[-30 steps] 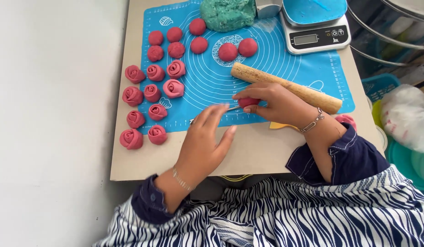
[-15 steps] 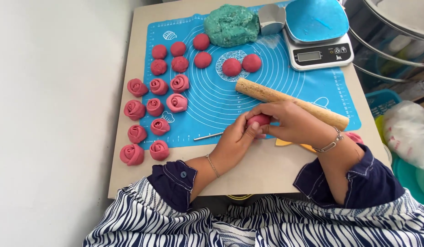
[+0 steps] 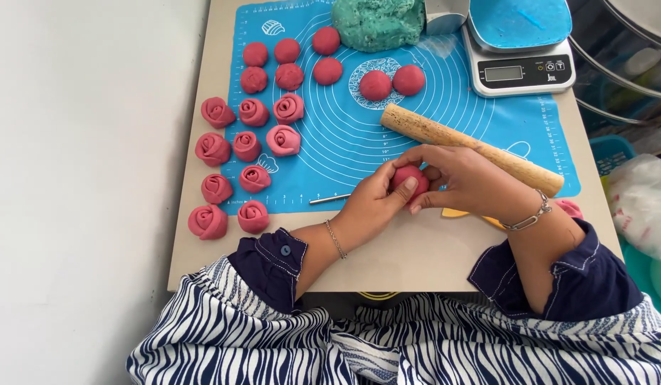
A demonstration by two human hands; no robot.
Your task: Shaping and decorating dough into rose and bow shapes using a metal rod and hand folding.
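Head view, left hand (image 3: 370, 207) and right hand (image 3: 462, 178) cupping pink dough ball (image 3: 409, 178) (both grasping), over blue mat (image 3: 359, 153)

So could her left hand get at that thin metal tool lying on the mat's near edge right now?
Probably yes, once it lets go. The left hand is cupped with the right hand around a pink dough piece. The thin metal tool lies just beside its wrist, with nothing lying between them.

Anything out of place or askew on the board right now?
Mostly tidy. The wooden rolling pin lies diagonally across the blue silicone mat, and one pink dough piece sits off the mat behind the right hand. Both hands, left hand included, cup a pink dough ball.
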